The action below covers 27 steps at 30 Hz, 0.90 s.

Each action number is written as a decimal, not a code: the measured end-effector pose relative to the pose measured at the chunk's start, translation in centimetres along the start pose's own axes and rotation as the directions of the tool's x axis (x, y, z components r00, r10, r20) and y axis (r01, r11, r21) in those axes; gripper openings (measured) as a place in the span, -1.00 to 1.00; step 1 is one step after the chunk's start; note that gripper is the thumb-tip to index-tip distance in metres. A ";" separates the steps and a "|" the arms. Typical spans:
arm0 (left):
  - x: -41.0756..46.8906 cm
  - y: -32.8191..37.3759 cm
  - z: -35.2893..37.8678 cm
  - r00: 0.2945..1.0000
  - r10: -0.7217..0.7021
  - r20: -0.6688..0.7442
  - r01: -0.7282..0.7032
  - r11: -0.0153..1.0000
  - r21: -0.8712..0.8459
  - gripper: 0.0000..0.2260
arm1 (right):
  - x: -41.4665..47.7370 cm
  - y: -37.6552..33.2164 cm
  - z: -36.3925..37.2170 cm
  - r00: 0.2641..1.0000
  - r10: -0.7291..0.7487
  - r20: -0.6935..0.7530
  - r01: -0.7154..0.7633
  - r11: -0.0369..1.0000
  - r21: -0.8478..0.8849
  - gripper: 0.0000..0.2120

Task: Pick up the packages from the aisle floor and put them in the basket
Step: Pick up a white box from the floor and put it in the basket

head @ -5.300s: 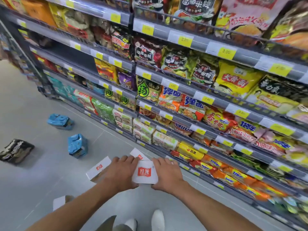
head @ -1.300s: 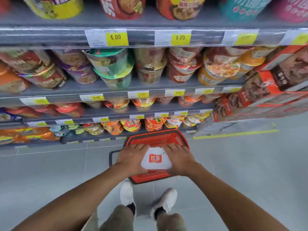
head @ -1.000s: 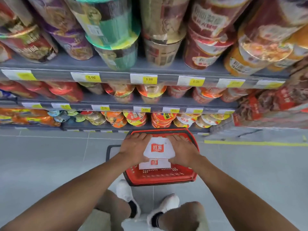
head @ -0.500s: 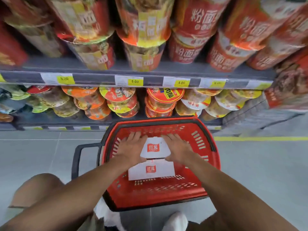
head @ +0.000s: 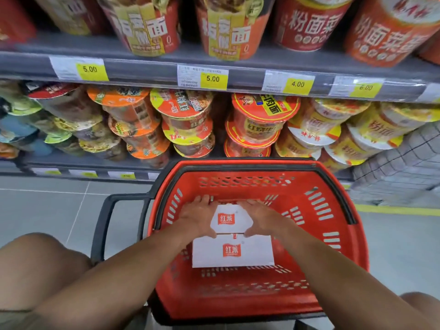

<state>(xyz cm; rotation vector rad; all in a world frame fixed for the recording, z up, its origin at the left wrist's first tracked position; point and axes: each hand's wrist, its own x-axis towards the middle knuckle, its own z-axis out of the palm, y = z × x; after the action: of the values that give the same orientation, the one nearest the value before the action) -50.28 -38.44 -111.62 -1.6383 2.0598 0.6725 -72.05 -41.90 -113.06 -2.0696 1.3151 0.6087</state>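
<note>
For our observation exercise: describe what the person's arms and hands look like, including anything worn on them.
Both forearms are bare right to the picture's edge, with no sleeves in view. The left hand and right hand wear no gloves, and no watch, bracelet or ring shows. Fingers are uncovered; nails are too small to judge.

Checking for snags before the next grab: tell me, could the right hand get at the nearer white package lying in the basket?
Probably yes: the nearer white package lies uncovered on the floor of the red basket, just below the right hand, which would first need to release the farther package.
</note>
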 end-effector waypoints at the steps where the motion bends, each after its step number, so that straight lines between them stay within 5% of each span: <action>1: 0.0 -0.1 0.0 1.000 -0.002 0.007 0.002 1.000 0.007 -0.09 | 0.0 0.0 0.0 1.000 0.003 0.005 -0.003 1.000 0.002 0.07; 15: -5.5 1.1 -4.1 0.998 0.040 -0.043 -0.036 0.995 0.088 -0.10 | -6.0 -3.5 -3.1 0.997 0.070 -0.028 -0.069 0.997 0.025 0.05; 27: -26.0 3.4 -27.4 0.986 0.081 -0.144 -0.072 0.996 0.061 -0.08 | -28.1 -12.6 -23.4 0.991 0.121 -0.050 -0.117 0.990 0.077 0.08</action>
<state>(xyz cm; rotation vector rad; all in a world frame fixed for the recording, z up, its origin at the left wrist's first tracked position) -48.79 -34.41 -73.95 -1.6283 2.2342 0.5290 -70.51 -36.31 -74.83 -1.9714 1.4787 0.5503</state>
